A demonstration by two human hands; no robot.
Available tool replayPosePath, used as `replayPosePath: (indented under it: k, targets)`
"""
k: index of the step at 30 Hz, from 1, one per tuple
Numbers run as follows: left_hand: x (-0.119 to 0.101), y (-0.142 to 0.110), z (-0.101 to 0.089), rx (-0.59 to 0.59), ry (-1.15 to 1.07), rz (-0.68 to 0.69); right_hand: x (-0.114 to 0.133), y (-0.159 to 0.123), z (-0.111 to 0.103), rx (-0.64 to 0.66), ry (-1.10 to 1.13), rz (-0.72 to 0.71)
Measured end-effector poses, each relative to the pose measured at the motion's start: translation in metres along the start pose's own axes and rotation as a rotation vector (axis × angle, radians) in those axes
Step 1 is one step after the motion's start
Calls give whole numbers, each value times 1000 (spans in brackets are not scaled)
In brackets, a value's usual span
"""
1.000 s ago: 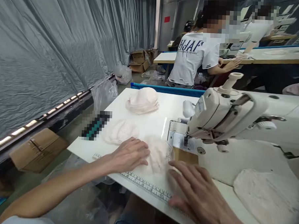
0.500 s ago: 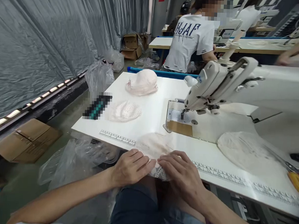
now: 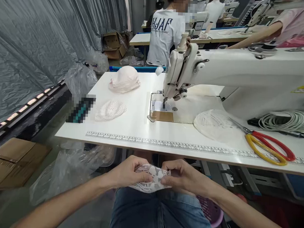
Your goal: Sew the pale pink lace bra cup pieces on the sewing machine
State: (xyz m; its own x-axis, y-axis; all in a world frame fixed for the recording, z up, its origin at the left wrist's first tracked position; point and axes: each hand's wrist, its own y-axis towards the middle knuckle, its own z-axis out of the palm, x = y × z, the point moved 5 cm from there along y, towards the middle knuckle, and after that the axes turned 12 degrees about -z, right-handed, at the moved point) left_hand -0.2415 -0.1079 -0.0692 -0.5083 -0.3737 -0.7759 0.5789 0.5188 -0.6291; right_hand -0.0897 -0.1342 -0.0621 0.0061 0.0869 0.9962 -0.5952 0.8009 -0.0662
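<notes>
A small piece of white lace fabric (image 3: pixel 151 181) is stretched between my two hands, just above my lap and in front of the table edge. My left hand (image 3: pixel 129 173) pinches its left side, thumb on top. On the right side, my right hand (image 3: pixel 182 175) grips it between thumb and fingers. Beyond the hands stands a white sewing machine (image 3: pixel 179 73), its needle area over a metal plate. A flat white lace piece (image 3: pixel 110 110) lies on the table to the left, with a pale pink, cup-shaped fabric piece (image 3: pixel 124 79) behind it.
On the white table (image 3: pixel 138 130) a printed ruler runs along the front edge. Scissors (image 3: pixel 268 146) with red and yellow handles lie at right, beside a round white fabric piece (image 3: pixel 214 123) and a coiled cord (image 3: pixel 287 120). Cardboard box (image 3: pixel 16 162) at left; co-workers sit behind.
Both hands have drawn the lace piece off the table toward my lap and now hold it up between them. The view has turned right, bringing the scissors fully into sight.
</notes>
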Motion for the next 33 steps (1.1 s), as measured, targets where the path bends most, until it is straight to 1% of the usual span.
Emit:
replayPosePath:
  k: [3,6,7,9,12,14,18,21,25,29,33]
  targets:
    - [-7,1,1,-20,22,-18,-1,-3,-3,-15,-19,2]
    - [-9,6,6,14,-57,-57,-2,-5,-5,-39,-29,1]
    - [-9,9,7,7,-75,-66,-2,-5,-7,-51,-30,2]
    - [-10,13,7,-54,-70,-70,-1,-5,-10,-80,-52,-18]
    - [-15,15,5,-155,38,-32,2,-6,-16,-118,-127,-75]
    - [-20,15,3,-170,131,-7,3,-7,-19,-117,-174,-97]
    - [-27,13,-4,-197,242,23,2,-7,-24,-102,-270,-78]
    - [-27,14,-10,-192,249,-7,3,-5,-27,-118,-315,-86]
    - [-29,15,-15,-170,230,-25,3,-1,-30,-131,-308,-100]
    - [-38,14,-18,-171,233,17,3,3,-34,-141,-288,-97]
    - [-52,7,-24,-184,323,39,13,9,-37,-143,-306,-106]
